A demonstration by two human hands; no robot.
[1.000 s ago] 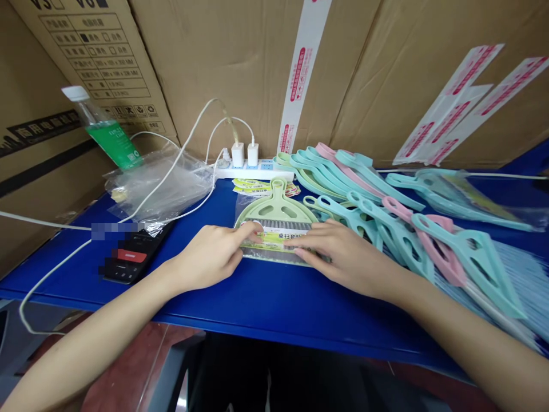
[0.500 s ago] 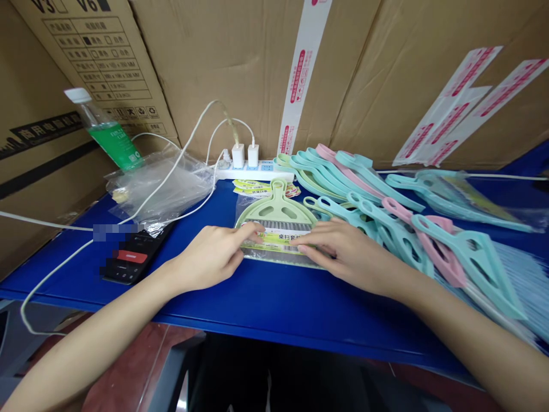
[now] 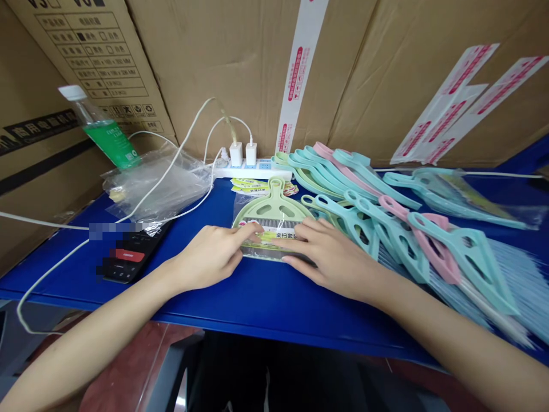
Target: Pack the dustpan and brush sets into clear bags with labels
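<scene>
A light-green dustpan and brush set (image 3: 278,207) lies flat in a clear plastic bag at the middle of the table, its handle pointing away from me. Across the grey bristles runs a yellow-green and white printed label (image 3: 283,233), partly covered by my fingers. My left hand (image 3: 213,256) rests at the set's left edge, index finger stretched onto the label and thumb apart from it. From the right, my right hand (image 3: 330,254) lies over the label and bag with its fingers spread. Several more printed labels (image 3: 253,186) lie behind the set.
Teal, pink and green dustpans (image 3: 343,171) and brushes (image 3: 386,229) are piled to the right, near a bagged set (image 3: 454,194). Leftward are clear bags (image 3: 158,177), a phone (image 3: 132,252), a green-labelled bottle (image 3: 107,137) and loose cables. A power strip (image 3: 257,170) stands before cardboard boxes.
My right hand has slid left across the label, covering more of its middle. My left hand stays at the left edge. The view has shifted slightly.
</scene>
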